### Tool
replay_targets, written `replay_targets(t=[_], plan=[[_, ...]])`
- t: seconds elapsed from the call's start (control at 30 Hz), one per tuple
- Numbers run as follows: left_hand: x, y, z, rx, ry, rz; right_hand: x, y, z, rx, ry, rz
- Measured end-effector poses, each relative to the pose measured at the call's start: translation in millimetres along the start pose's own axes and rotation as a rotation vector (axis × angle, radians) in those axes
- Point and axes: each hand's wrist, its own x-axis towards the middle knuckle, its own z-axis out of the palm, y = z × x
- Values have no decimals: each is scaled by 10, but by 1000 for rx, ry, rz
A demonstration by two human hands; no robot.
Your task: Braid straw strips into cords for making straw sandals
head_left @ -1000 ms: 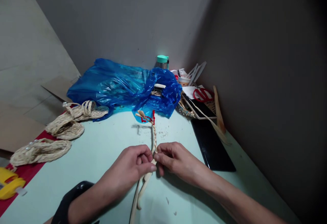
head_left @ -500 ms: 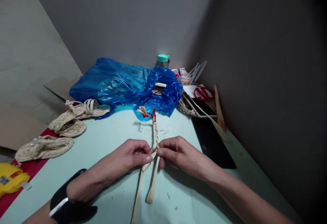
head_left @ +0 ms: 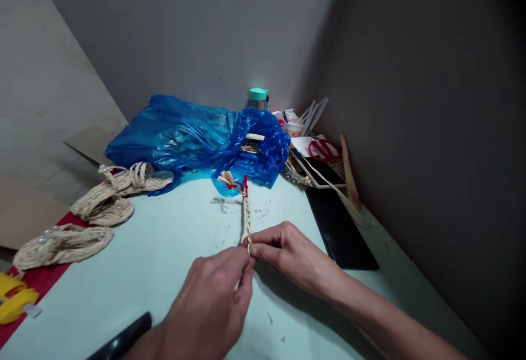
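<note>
A thin straw braid (head_left: 247,215) stretches away from my hands over the pale table (head_left: 184,223). Red string (head_left: 245,186) is tied round its far end, where short strand tips stick out. My right hand (head_left: 287,250) pinches the near end of the braid between thumb and fingers. Close against it, my left hand (head_left: 217,289) is turned with its back to me, its fingers closed on the straw strands. That hand and wrist hide most of the loose strand ends. A black band (head_left: 123,341) is on my left wrist.
Woven straw sandals (head_left: 102,204) lie at the left on red cloth, near a yellow tool (head_left: 16,300). Behind are a blue plastic bag (head_left: 176,130) and a green-lidded bottle (head_left: 258,96). Red-handled scissors (head_left: 324,150) and a black flat panel (head_left: 341,231) lie at the right.
My left hand has rolled over and moved right, up against my right hand, covering the strands that hung loose before. My right hand keeps its pinch. The view has shifted slightly.
</note>
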Motion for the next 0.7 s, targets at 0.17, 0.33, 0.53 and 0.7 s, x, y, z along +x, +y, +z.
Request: replay_targets(t=[0.17, 0.33, 0.53, 0.7], plan=[[-78, -8, 195, 243, 181, 295, -11, -16, 39, -23, 18, 27], [-85, -20, 289, 322, 151, 398, -9, 40, 49, -8, -7, 2], [31, -63, 44, -119, 81, 28, -30, 46, 5, -79, -33, -14], [183, -145, -55, -835, -159, -366, -79, -22, -3, -107, -51, -102]])
